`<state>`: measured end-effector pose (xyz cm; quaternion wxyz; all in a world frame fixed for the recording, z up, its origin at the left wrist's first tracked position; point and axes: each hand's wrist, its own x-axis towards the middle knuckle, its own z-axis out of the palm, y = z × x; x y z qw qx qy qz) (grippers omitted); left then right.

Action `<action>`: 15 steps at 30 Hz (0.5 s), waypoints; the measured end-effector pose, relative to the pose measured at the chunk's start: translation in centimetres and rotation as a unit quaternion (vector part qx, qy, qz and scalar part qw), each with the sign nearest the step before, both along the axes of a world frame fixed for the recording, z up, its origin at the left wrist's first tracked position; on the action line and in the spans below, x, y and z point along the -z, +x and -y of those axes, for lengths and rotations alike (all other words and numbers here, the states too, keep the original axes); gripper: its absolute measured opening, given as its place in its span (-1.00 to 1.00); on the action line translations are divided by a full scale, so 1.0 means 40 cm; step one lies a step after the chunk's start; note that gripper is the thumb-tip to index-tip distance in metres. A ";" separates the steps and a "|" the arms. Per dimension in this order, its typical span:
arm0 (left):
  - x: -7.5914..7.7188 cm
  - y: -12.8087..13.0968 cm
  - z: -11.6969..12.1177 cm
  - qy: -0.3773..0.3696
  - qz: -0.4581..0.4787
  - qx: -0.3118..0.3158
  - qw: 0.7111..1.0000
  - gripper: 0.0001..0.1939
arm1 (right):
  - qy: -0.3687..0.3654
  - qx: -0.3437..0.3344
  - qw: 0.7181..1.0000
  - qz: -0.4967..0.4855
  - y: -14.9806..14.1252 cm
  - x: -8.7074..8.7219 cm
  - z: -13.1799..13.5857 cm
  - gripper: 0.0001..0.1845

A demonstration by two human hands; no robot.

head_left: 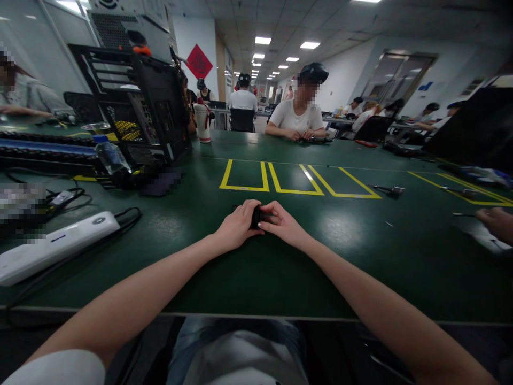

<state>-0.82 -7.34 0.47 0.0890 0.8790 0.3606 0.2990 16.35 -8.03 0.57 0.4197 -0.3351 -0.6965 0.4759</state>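
Note:
A small black object (256,218) sits low over the green table (256,278), just in front of me; its kind does not show. Wrapped over its left part is my left hand (238,224), which hides most of it. From the other side my right hand (279,222) meets it, thumb and fingers pinched at its right edge. A dark bit also shows behind my left fingers. Both forearms reach in from the near table edge.
Yellow tape outlines (295,191) lie beyond my hands. At left stand a white power strip (60,243), a plastic bottle (110,155) and a black computer case (148,107). A paper cup (203,123) is farther back. Another person's hand (497,223) reaches in at right.

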 end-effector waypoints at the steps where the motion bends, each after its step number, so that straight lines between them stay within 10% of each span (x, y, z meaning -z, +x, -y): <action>1: -0.001 0.000 0.000 -0.001 0.000 0.000 1.000 -0.39 | 0.002 0.007 1.000 0.002 -0.001 -0.001 0.001 -0.72; 15: -0.001 0.001 0.003 0.000 -0.004 -0.004 1.000 -0.40 | -0.001 0.000 1.000 -0.002 -0.001 0.005 -0.002 -0.68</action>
